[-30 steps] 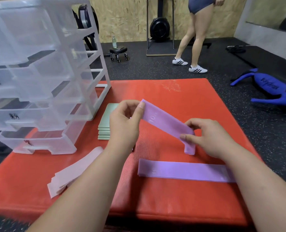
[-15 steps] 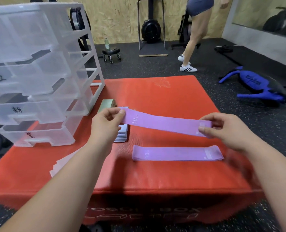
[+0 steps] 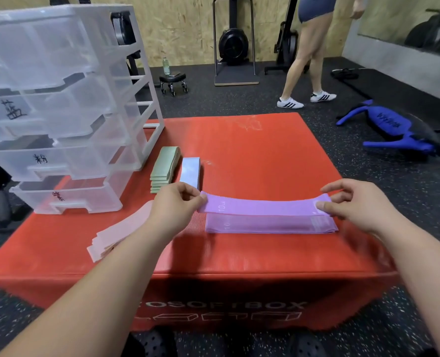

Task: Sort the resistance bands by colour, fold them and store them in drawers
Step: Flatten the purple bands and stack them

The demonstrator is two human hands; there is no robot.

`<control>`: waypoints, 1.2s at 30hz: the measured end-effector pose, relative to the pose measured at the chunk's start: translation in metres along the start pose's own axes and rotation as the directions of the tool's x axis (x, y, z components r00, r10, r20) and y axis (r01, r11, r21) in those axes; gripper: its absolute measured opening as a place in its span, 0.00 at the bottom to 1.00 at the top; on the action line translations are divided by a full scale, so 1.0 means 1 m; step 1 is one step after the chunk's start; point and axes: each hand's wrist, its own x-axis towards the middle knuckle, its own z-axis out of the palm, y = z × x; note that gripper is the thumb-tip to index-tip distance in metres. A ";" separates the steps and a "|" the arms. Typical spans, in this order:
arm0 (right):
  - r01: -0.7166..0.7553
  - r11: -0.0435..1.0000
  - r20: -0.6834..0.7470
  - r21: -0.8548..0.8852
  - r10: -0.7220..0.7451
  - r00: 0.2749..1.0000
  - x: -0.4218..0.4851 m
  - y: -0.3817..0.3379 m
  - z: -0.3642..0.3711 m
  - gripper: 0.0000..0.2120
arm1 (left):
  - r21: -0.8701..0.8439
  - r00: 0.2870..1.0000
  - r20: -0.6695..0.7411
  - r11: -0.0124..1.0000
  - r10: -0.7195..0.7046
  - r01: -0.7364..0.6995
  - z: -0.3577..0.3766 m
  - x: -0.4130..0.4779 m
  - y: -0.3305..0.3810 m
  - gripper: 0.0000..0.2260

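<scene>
A purple resistance band (image 3: 262, 206) is stretched flat between my hands, just above a second purple band (image 3: 270, 224) that lies on the red soft box (image 3: 252, 155). My left hand (image 3: 175, 204) pinches its left end and my right hand (image 3: 352, 204) pinches its right end. A stack of green bands (image 3: 163, 168) and a light blue stack (image 3: 190, 171) lie behind my left hand. Pink bands (image 3: 118, 233) lie spread at the left, partly under my forearm. The clear plastic drawer unit (image 3: 59, 112) stands at the box's back left with labelled drawers.
A person in white shoes (image 3: 306, 99) walks on the black gym floor behind the box. A blue training bag (image 3: 391, 127) lies at the right. A small wheeled stool (image 3: 173, 82) with a bottle and gym machines stand by the far wall.
The held purple band was straightened out from a slant, then lowered toward me until it hovers just over the lying purple band. The camera tilted down.
</scene>
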 end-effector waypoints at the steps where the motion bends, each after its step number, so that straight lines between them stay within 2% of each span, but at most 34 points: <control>1: -0.001 0.998 -0.023 -0.062 0.000 1.000 0.000 0.002 0.001 0.15 | 0.101 1.000 0.003 0.994 0.028 -0.028 0.002 -0.001 -0.001 0.07; 4: 0.002 0.975 -0.090 -0.223 -0.022 0.996 -0.001 0.006 0.005 0.14 | 0.285 0.996 0.006 0.955 0.090 -0.088 0.010 -0.004 -0.002 0.08; 11: 0.063 0.925 -0.104 -0.374 -0.109 0.989 -0.002 0.014 0.015 0.12 | 0.473 0.989 0.032 0.869 0.148 -0.145 0.025 -0.009 0.000 0.06; 20: 0.072 0.813 -0.062 -0.578 -0.132 0.989 0.001 0.027 0.019 0.12 | 0.626 0.976 0.068 0.753 0.205 -0.202 0.044 -0.009 -0.002 0.07; 27: 0.116 0.723 -0.026 -0.681 -0.182 0.983 0.004 0.032 0.017 0.19 | 0.755 0.942 0.159 0.579 0.294 -0.308 0.044 -0.007 -0.005 0.11; 30: 0.214 0.735 0.069 -0.644 -0.223 0.972 0.005 0.031 0.011 0.23 | 0.709 0.910 0.192 0.589 0.368 -0.387 0.043 -0.003 -0.002 0.14; 33: 0.394 0.721 0.304 -0.570 -0.261 0.916 0.006 0.034 0.008 0.31 | 0.572 0.825 0.404 0.594 0.396 -0.565 0.043 -0.003 -0.002 0.23; 36: 0.436 0.725 0.382 -0.534 -0.254 0.889 0.007 0.036 0.012 0.30 | 0.487 0.758 0.568 0.611 0.320 -0.624 0.044 -0.005 -0.006 0.30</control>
